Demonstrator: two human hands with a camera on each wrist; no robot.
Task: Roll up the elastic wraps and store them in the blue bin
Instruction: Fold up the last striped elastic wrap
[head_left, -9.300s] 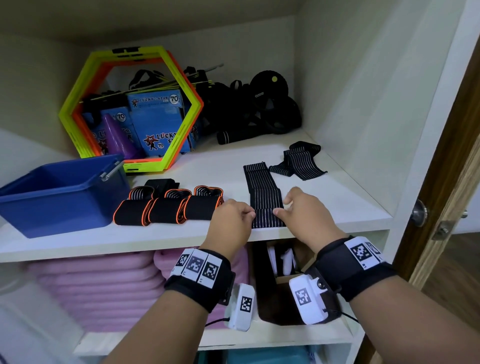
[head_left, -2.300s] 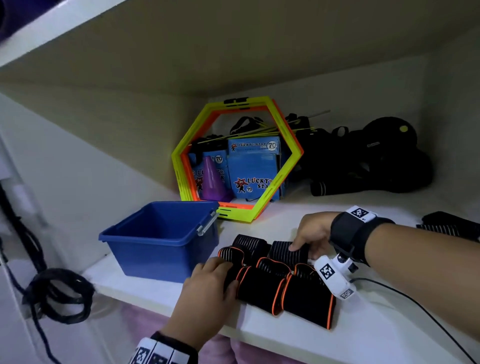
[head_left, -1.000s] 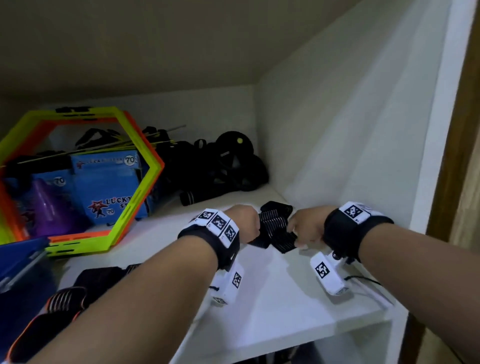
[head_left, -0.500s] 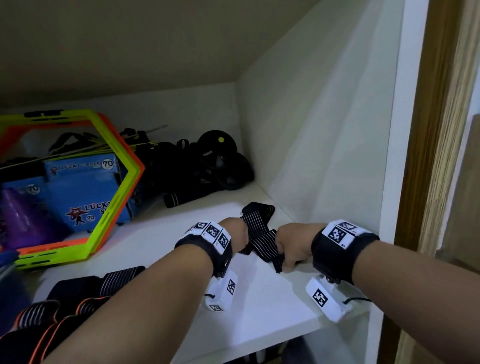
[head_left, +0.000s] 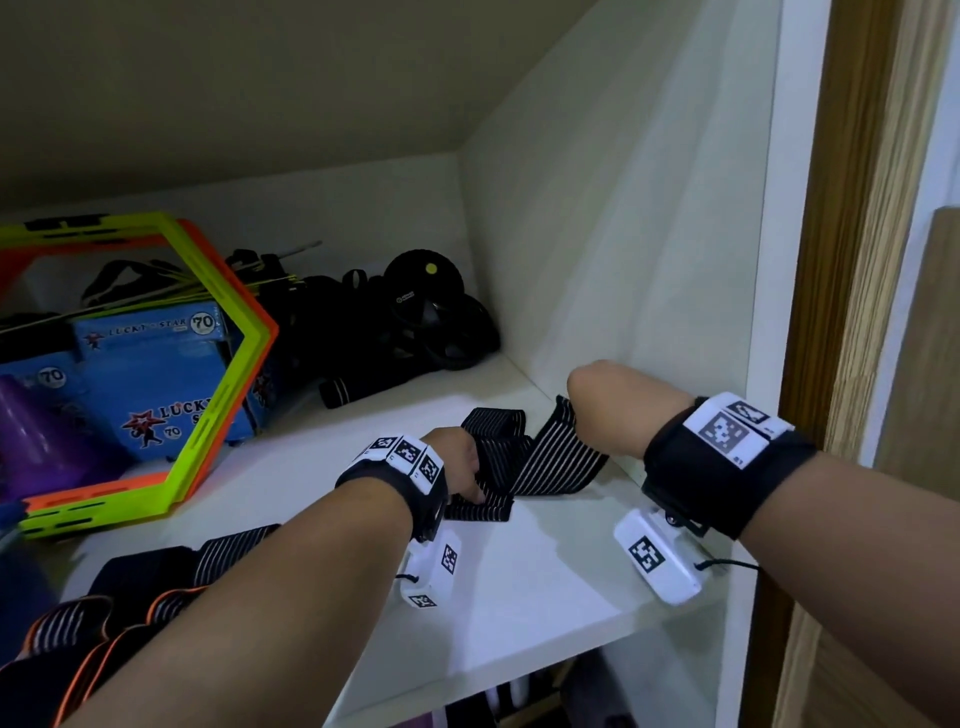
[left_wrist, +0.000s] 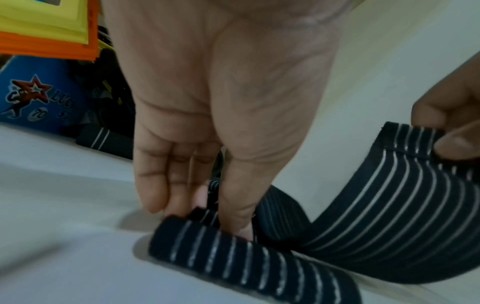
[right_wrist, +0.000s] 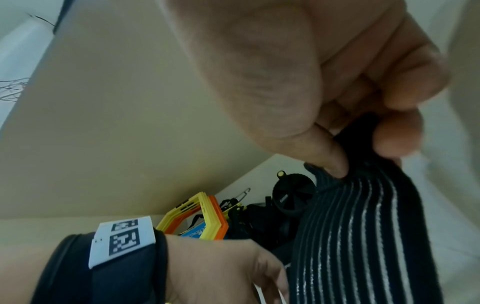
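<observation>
A black elastic wrap with white stripes (head_left: 550, 460) stretches between my two hands on the white shelf (head_left: 545, 571). My left hand (head_left: 470, 478) pinches its folded near end (left_wrist: 254, 265) down by the shelf, thumb and fingers (left_wrist: 155, 195) pointing downward. My right hand (head_left: 576, 410) is raised near the right wall and pinches the other end (right_wrist: 363, 236) between thumb and curled fingers (right_wrist: 400, 135). Several rolled wraps (head_left: 104, 618), some orange-edged, lie at the shelf's front left. The blue bin does not show clearly.
A yellow and orange hexagon frame (head_left: 223, 400) leans at the back left around blue boxes (head_left: 150, 374) and a purple cone (head_left: 31, 441). Black gear (head_left: 415, 322) fills the back corner. The cupboard's side wall (head_left: 649, 234) is just right of my right hand.
My right hand has lifted and moved right towards the wall, drawing the striped wrap out longer. My left hand stays low on the shelf holding the other end.
</observation>
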